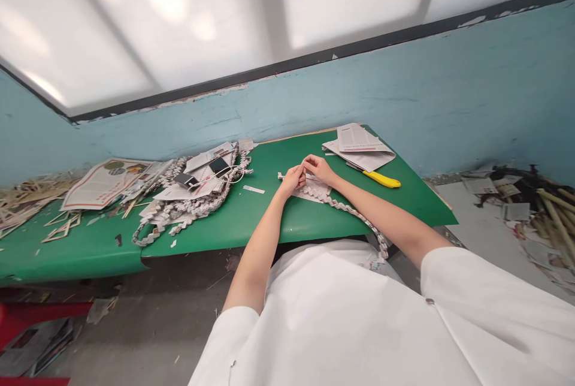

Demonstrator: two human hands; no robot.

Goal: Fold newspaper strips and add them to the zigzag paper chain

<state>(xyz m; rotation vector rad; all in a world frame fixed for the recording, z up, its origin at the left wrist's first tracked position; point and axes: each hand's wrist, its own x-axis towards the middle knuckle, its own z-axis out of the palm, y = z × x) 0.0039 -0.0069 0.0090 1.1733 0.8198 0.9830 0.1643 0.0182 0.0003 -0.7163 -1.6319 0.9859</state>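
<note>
White top (pixel 332 314), short sleeves (pixel 458 284)

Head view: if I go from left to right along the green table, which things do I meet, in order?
Tan strips → large printed sheet → heap of paper chains → loose pale strip → left hand → right hand → yellow handle.

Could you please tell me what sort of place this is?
Probably a small paper-craft workshop: the green worktable bears a folded-paper chain, printed sheets and a yellow-handled tool.
</note>
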